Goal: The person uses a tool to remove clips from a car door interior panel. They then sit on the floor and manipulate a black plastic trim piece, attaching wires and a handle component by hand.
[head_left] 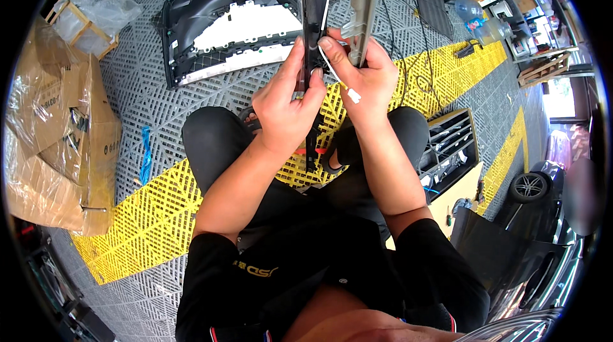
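Both hands are raised in front of me, side by side. My left hand (pixel 284 103) is closed round the lower end of a long dark plastic strip (pixel 313 16), its thumb and fingers on either side. In my right hand (pixel 367 80) is a long grey plastic trim piece (pixel 361 10) with a notched edge, gripped between thumb and fingers. A thin white cable with a white connector (pixel 354 95) hangs down over the right hand from between the two parts. The right fingertips lie close against the dark strip; whether they touch it I cannot tell.
A large black plastic car panel (pixel 211 23) lies on the grey floor grating ahead. A torn cardboard box (pixel 64 131) stands at left, a blue plastic scrap (pixel 145 154) beside it. A black grille (pixel 452 147), cables (pixel 424 80) and a car wheel (pixel 530 187) are at right.
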A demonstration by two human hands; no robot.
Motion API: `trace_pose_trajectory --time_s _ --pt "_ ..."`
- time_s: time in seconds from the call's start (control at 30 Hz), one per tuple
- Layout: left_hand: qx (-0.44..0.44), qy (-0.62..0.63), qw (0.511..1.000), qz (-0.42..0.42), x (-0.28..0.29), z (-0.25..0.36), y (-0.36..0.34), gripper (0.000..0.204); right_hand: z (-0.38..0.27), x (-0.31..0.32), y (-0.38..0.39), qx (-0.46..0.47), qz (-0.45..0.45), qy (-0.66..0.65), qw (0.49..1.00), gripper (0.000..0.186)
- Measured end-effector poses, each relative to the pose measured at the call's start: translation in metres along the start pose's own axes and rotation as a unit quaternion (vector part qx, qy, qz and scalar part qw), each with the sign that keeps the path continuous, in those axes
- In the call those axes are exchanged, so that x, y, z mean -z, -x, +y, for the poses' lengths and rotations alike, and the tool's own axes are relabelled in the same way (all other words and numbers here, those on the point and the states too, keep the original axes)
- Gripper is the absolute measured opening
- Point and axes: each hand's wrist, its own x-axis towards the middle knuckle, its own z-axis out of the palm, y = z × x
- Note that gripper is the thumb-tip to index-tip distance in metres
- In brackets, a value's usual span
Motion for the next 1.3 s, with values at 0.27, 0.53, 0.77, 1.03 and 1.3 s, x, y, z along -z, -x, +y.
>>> trace_pose_trajectory --time_s 0.27,0.53,0.77,1.03,1.3 --pt "-0.018 -0.030 0.999 -0.016 0.006 0.004 -0.003 0.055 0.004 -0.002 0.001 0.064 0.010 0.016 0.998 0.015" --pt "-0.044 -0.050 0.997 -0.024 0.018 0.004 -0.003 0.057 -0.016 0.002 0.000 -0.099 -0.084 -0.071 0.989 0.017" --pt "-0.025 -0.022 0.999 -0.002 0.005 0.003 -0.006 0.056 -0.010 0.001 -0.003 0.006 0.014 -0.052 0.999 0.020" --pt "-0.085 -0.096 0.992 -0.004 0.007 0.003 -0.009 0.056 -0.024 0.000 -0.013 0.079 0.029 0.160 0.984 0.026" --pt "-0.107 -0.124 0.986 0.009 0.003 -0.003 -0.010 0.054 -0.019 -0.010 -0.016 0.073 0.039 0.258 0.963 0.031"
